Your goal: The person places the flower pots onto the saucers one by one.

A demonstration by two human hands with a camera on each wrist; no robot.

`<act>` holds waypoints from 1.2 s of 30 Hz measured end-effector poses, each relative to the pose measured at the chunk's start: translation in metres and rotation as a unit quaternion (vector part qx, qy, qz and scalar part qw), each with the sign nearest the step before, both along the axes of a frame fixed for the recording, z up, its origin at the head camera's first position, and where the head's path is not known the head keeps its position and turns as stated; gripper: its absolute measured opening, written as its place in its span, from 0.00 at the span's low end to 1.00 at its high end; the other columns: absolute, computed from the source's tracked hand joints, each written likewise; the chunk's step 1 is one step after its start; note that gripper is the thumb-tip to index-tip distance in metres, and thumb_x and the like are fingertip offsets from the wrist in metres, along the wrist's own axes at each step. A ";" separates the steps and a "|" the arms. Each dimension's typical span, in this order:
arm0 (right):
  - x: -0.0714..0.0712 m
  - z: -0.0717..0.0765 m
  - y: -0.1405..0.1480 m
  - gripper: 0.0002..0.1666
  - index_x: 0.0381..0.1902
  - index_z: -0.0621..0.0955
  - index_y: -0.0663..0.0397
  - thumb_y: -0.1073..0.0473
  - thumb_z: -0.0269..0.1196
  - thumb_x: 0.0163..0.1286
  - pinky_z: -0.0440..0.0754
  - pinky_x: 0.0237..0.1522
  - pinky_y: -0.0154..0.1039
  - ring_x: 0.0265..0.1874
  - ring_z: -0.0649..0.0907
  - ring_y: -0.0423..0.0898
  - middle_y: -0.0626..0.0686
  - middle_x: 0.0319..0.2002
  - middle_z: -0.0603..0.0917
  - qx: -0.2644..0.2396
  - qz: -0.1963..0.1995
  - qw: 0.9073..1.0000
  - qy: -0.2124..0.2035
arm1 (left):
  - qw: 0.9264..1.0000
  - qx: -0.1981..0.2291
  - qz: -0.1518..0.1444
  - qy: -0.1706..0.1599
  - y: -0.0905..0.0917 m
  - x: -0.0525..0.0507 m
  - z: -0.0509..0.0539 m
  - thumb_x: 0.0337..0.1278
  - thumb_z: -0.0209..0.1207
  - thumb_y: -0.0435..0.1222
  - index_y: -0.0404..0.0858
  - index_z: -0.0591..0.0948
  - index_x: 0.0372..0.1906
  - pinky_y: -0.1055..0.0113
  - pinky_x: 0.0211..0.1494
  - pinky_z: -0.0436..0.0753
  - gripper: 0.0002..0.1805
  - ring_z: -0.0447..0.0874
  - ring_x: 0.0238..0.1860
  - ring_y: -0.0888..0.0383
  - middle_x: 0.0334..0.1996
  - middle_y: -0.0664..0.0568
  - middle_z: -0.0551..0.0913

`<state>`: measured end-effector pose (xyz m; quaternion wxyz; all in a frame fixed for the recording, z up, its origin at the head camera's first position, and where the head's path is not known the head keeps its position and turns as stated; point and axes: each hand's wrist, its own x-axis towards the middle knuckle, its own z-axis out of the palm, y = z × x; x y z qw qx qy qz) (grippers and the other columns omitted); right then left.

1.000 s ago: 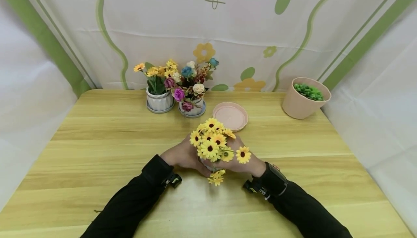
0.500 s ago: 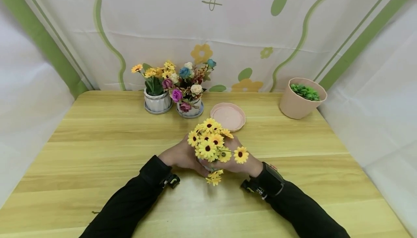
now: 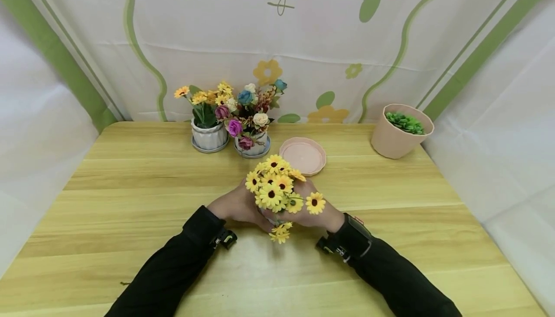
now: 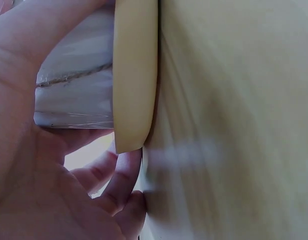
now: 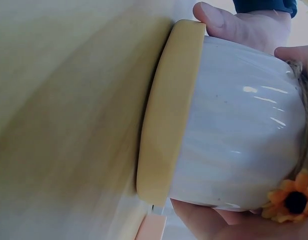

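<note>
Head view: white pot (image 5: 239,120) gripped two-handed

My left hand (image 3: 243,206) curls round one side, my right hand (image 3: 310,213) round the other. Pot's upright on its tan base (image 5: 171,115), down at the tabletop (image 3: 130,201), in front of me. Its yellow flowers (image 3: 272,193) poke up over my hands. Empty pink saucer (image 3: 303,155) just beyond.

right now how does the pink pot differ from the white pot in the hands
The pink pot holds green leaves; the white pot, yellow flowers. The pink pot stands untouched; the left hand and right hand grip the white pot. Both contain plants.
</note>
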<state>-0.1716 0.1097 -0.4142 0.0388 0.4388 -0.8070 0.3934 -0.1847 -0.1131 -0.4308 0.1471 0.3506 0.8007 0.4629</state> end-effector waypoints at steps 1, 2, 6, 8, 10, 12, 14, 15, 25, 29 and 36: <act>0.000 0.001 -0.001 0.41 0.69 0.75 0.51 0.56 0.80 0.60 0.81 0.70 0.42 0.65 0.82 0.46 0.50 0.63 0.83 0.000 0.002 1.000 -0.001 | 1.000 0.000 -0.001 -0.004 -0.001 0.000 0.000 0.31 0.87 0.36 0.42 0.72 0.72 0.49 0.80 0.68 0.55 0.73 0.69 0.52 0.66 0.51 0.78; 0.000 0.001 -0.001 0.41 0.69 0.75 0.51 0.57 0.80 0.60 0.81 0.70 0.42 0.65 0.82 0.46 0.50 0.63 0.83 0.000 0.003 1.000 0.002 | 1.000 0.002 0.000 -0.007 -0.002 0.000 0.001 0.30 0.87 0.36 0.42 0.72 0.72 0.49 0.80 0.68 0.55 0.73 0.69 0.52 0.67 0.51 0.78; -0.001 0.005 -0.006 0.40 0.66 0.76 0.55 0.58 0.80 0.58 0.83 0.67 0.41 0.62 0.84 0.48 0.52 0.60 0.85 -0.008 0.008 0.999 0.041 | 1.000 0.013 0.001 -0.024 -0.005 0.000 0.001 0.31 0.87 0.34 0.42 0.71 0.73 0.49 0.81 0.67 0.56 0.73 0.69 0.51 0.67 0.50 0.77; -0.003 0.005 -0.008 0.38 0.64 0.78 0.56 0.58 0.81 0.57 0.84 0.66 0.41 0.61 0.85 0.48 0.53 0.58 0.86 -0.013 0.009 0.998 0.064 | 0.999 0.018 0.005 -0.035 -0.006 -0.001 0.000 0.30 0.87 0.34 0.43 0.71 0.72 0.50 0.80 0.67 0.55 0.73 0.69 0.52 0.67 0.51 0.78; -0.005 0.004 -0.010 0.38 0.64 0.78 0.55 0.58 0.81 0.58 0.84 0.66 0.40 0.60 0.85 0.47 0.53 0.58 0.86 -0.016 0.011 0.998 0.062 | 0.999 0.019 0.010 -0.045 -0.007 -0.002 0.000 0.31 0.86 0.33 0.44 0.72 0.71 0.50 0.80 0.67 0.54 0.74 0.68 0.53 0.66 0.52 0.78; -0.006 0.003 -0.010 0.37 0.64 0.78 0.55 0.57 0.80 0.59 0.84 0.66 0.40 0.61 0.84 0.47 0.52 0.59 0.86 -0.014 0.012 0.998 0.056 | 0.998 0.018 0.015 -0.051 -0.008 -0.002 0.000 0.31 0.87 0.33 0.44 0.72 0.71 0.50 0.79 0.67 0.54 0.74 0.67 0.53 0.65 0.53 0.79; -0.007 0.002 -0.011 0.38 0.66 0.77 0.53 0.56 0.79 0.61 0.83 0.67 0.40 0.62 0.84 0.46 0.51 0.60 0.85 -0.010 0.011 0.999 0.038 | 0.998 0.014 0.018 -0.051 -0.009 -0.003 0.000 0.31 0.87 0.33 0.45 0.72 0.71 0.49 0.80 0.66 0.54 0.73 0.68 0.53 0.65 0.53 0.78; -0.008 0.002 -0.011 0.38 0.67 0.76 0.52 0.56 0.79 0.61 0.82 0.68 0.40 0.63 0.83 0.46 0.50 0.61 0.85 -0.007 0.011 0.999 0.029 | 0.998 0.014 0.019 -0.053 -0.009 -0.003 0.000 0.30 0.86 0.32 0.45 0.72 0.71 0.49 0.80 0.66 0.54 0.73 0.68 0.53 0.66 0.53 0.78; -0.010 -0.001 -0.015 0.39 0.70 0.75 0.48 0.54 0.78 0.63 0.80 0.70 0.41 0.65 0.82 0.45 0.48 0.63 0.83 -0.001 0.002 1.000 -0.026 | 0.998 0.014 0.019 -0.061 -0.015 -0.005 0.000 0.32 0.85 0.31 0.43 0.72 0.71 0.49 0.79 0.68 0.53 0.74 0.67 0.51 0.65 0.50 0.79; -0.012 -0.001 -0.019 0.38 0.69 0.76 0.48 0.55 0.78 0.63 0.81 0.69 0.41 0.64 0.82 0.44 0.48 0.62 0.84 -0.002 0.003 0.999 -0.043 | 0.998 0.008 0.024 -0.060 -0.018 -0.006 -0.001 0.33 0.85 0.30 0.43 0.72 0.70 0.49 0.79 0.69 0.52 0.75 0.67 0.51 0.64 0.50 0.79; -0.015 0.000 -0.021 0.38 0.69 0.76 0.48 0.53 0.78 0.64 0.80 0.71 0.41 0.65 0.81 0.43 0.47 0.62 0.83 0.014 0.003 0.999 -0.039 | 0.997 0.000 0.030 -0.064 -0.022 -0.009 -0.002 0.34 0.85 0.30 0.42 0.70 0.72 0.49 0.80 0.67 0.54 0.74 0.69 0.50 0.67 0.49 0.78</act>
